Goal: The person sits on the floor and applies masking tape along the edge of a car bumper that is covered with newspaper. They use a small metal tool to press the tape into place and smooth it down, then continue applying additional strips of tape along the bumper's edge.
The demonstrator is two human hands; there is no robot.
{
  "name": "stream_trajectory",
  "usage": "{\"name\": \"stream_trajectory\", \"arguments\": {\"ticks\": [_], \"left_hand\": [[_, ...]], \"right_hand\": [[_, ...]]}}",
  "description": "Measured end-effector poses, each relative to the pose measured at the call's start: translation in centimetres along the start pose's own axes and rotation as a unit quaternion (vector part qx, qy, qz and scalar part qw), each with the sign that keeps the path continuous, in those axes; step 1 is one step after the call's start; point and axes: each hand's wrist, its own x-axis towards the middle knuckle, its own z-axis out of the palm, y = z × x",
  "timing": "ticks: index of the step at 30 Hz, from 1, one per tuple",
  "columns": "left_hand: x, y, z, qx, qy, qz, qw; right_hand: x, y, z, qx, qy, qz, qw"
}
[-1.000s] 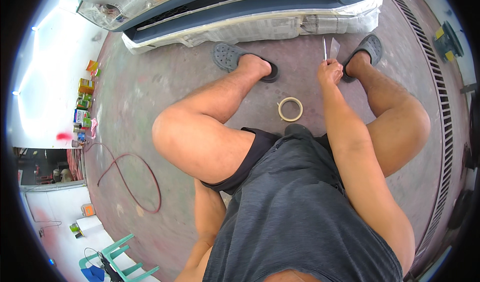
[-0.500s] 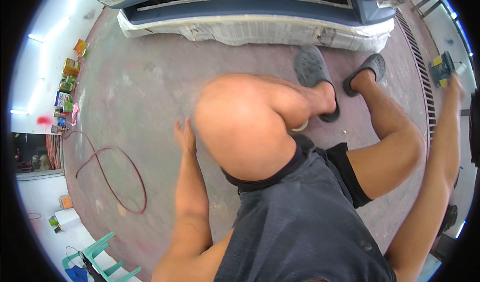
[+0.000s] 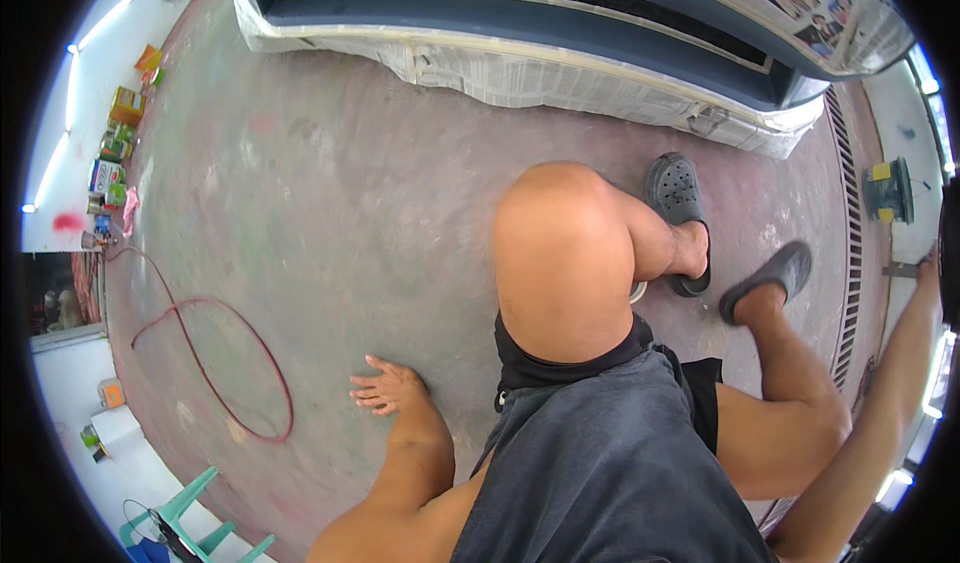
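Note:
My left hand [image 3: 388,385] is open with its fingers spread, palm down at the concrete floor [image 3: 330,313]. Whether it bears on the floor or hovers just over it, I cannot tell. Nothing is in it. My right hand [image 3: 930,266] is stretched out to the far right, cut by the dark rim of the picture, so its fingers and anything in them do not show. Ahead of my bent knees is a vehicle's grey-blue bumper [image 3: 480,15], its lower side masked with newspaper [image 3: 560,81].
A red hose [image 3: 240,308] loops over the floor at left. Several cans and boxes [image 3: 112,148] line the left wall. A green plastic stool [image 3: 190,503] stands at lower left. On the right are a floor grate [image 3: 853,253] and a dark green container [image 3: 888,191].
My left hand has come down and nearer to me, its fingers now spread. My right hand has shifted toward the rim; the whitish thing at it is out of sight. The view has turned.

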Motion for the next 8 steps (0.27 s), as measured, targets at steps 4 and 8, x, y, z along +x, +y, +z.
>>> {"name": "stream_trajectory", "arguments": {"ticks": [4, 8], "left_hand": [[-0.2, 0.2, 2.8, 0.015, 0.014, -0.008, 1.0], [-0.8, 1.4, -0.7, 0.043, -0.029, -0.019, 0.998]], "right_hand": [[2.4, -1.6, 7.3, 0.082, -0.113, -0.015, 0.99], [-4.6, 6.0, 19.9, 0.077, 0.062, 0.054, 0.994]]}}
